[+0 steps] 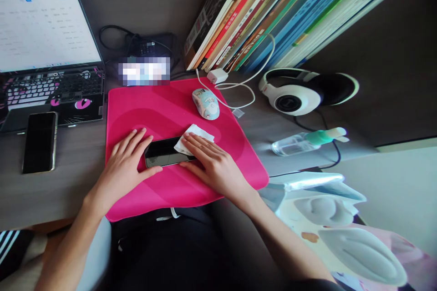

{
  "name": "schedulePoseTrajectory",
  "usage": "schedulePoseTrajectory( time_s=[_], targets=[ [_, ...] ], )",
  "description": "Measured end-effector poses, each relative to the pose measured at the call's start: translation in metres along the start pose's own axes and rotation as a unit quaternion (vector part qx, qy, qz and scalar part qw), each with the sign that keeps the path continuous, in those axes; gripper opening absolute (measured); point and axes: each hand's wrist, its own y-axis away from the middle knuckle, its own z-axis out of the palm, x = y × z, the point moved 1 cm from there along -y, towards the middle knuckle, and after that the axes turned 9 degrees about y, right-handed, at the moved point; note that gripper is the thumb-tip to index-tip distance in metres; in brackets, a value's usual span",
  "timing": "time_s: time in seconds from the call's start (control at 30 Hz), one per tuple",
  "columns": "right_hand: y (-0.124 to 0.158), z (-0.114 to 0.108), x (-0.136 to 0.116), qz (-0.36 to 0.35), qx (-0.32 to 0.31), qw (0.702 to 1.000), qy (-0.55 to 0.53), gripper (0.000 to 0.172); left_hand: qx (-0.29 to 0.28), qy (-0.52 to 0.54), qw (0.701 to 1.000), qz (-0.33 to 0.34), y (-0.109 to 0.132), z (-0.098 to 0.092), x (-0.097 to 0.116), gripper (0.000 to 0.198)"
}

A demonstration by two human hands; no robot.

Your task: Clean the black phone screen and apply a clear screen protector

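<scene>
A black phone [163, 152] lies flat on a pink mat [164, 104] in the middle of the desk. My left hand [126, 163] rests on the mat at the phone's left end, fingers spread, thumb and fingers bracing its edges. My right hand [213, 161] lies flat with fingers stretched out, pressing a folded white wipe [194, 136] onto the phone's right end.
A patterned mouse [205, 103] sits at the mat's far edge. A second phone [40, 142] lies left, before an open laptop [51, 86]. White headphones [300, 93], a small spray bottle [307, 142], a charger with cable [218, 75] and a leaning row of books [273, 13] fill the right.
</scene>
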Motion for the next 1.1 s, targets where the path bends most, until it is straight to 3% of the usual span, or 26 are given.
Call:
schedulePoseTrajectory(
  time_s=[1.1],
  targets=[
    [-0.0002,0.0001,-0.0002,-0.009,0.007,1.0,0.016,0.053,0.005,0.002,1.0,0.007,0.0007,0.0029,-0.0024,0.081]
  ],
)
